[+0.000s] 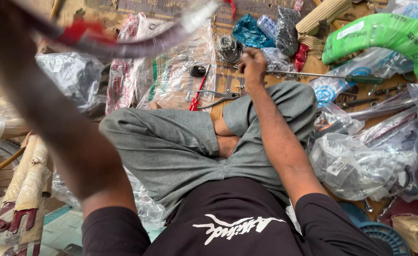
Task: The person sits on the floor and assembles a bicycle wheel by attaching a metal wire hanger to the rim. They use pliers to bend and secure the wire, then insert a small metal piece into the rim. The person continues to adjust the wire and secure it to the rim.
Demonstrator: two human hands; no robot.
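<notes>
I sit cross-legged in grey trousers (pixel 171 147) on the floor. My left arm is raised and blurred, and my left hand (pixel 3 16) at the top left corner meets the end of a curved, plastic-wrapped purple mudguard (pixel 142 45) held in the air. My right hand (pixel 252 61) reaches forward past my knee, its fingers curled into a fist on the cardboard, with nothing visible inside it. It rests beside the steel shaft of a long screwdriver with a green handle (pixel 365 79). Pliers (pixel 220 97) and a red-handled tool (pixel 197 92) lie just left of that hand.
Clear plastic bags of parts (pixel 355 166) pile up on the right. A green wrapped curved part (pixel 384 35) lies at the top right, and a bagged metal cog (pixel 227 47) and a blue bag (pixel 247 31) ahead. Paper-wrapped bicycle frame tubes (pixel 29 170) lie left, a blue basket (pixel 384 234) bottom right.
</notes>
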